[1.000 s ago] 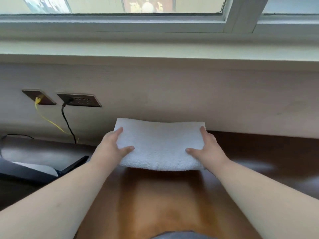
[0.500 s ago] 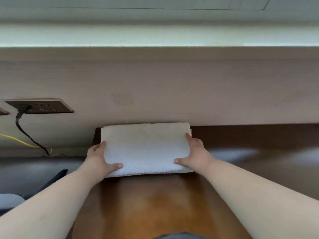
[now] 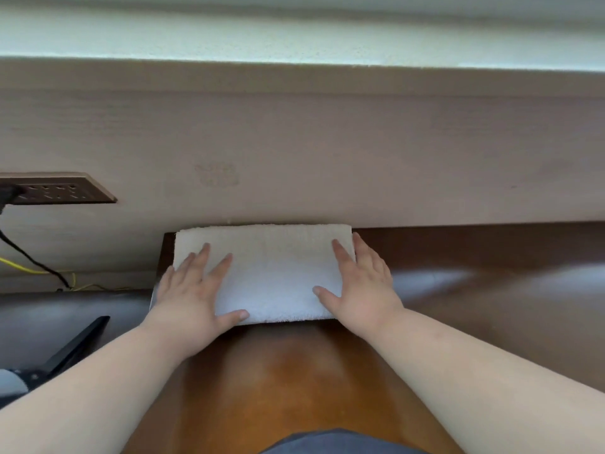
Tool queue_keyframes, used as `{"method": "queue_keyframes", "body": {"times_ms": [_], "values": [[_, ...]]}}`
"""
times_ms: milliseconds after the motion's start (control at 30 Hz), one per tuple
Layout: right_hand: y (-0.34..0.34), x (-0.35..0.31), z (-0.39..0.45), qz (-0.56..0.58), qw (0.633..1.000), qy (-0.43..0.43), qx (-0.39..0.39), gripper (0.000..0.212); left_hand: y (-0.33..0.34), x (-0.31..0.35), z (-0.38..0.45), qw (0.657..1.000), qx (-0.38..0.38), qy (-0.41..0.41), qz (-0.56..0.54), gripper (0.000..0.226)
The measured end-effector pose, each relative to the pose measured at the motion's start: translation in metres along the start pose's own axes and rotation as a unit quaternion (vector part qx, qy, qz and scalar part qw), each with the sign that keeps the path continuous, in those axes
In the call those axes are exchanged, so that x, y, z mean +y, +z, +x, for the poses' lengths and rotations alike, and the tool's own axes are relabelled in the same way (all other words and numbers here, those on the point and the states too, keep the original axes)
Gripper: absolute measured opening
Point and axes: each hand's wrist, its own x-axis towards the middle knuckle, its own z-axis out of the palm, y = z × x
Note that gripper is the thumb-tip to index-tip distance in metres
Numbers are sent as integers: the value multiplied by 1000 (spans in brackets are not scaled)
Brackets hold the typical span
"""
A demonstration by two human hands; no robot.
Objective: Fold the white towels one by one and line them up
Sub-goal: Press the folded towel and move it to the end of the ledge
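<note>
A folded white towel (image 3: 271,273) lies flat on the brown wooden table (image 3: 294,371), its far edge against the wall panel. My left hand (image 3: 196,290) rests on the towel's left part with straight, spread fingers, thumb at the near edge. On the right end lies my right hand (image 3: 357,286), fingers straight along the towel's right edge and thumb pointing inward. Both hands press the towel down; neither grips it. No other towel is in view.
The beige wall panel (image 3: 327,152) rises directly behind the towel. A socket strip (image 3: 55,191) with a black plug, a black cable (image 3: 29,257) and a yellow cable sits at the left. A dark object (image 3: 65,355) lies at the lower left on a lower dark surface.
The towel, held in the air by its two ends, was brought down and set on the table against the wall. Both hands let go of its sides and now lie flat on top.
</note>
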Motion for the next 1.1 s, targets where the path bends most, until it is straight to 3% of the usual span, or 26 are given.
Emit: {"method": "queue_keyframes", "body": {"times_ms": [67, 167, 400, 600, 700, 834, 867, 1000, 1100], "values": [[7, -10, 3, -49, 997, -44, -35, 100, 7, 17, 2, 999, -35, 25, 0, 109], [22, -4, 3, -82, 990, -32, -111, 103, 24, 21, 2, 996, -88, 12, 3, 111], [29, 9, 4, -50, 986, 1, -160, 104, 42, 13, 10, 996, -59, 36, 53, 119], [19, 7, -15, 143, 981, 55, -117, 105, 39, 11, -4, 995, -5, 56, 83, 110], [17, 7, -23, 333, 930, 132, -85, 88, 40, 10, -18, 993, -12, 45, 109, 101], [-2, 13, -23, 587, 757, 281, -57, 61, 33, 22, -40, 994, 12, 43, 100, 88], [-11, 20, -25, 599, 741, 299, -47, 60, 31, 28, -47, 994, 9, 51, 100, 87], [-47, 63, -51, 538, 782, 316, -9, 62, 26, 62, -76, 991, -5, 76, 109, 84], [-64, 111, -95, 420, 858, 297, 4, 59, 15, 101, -90, 990, -6, 83, 115, 79]]}}
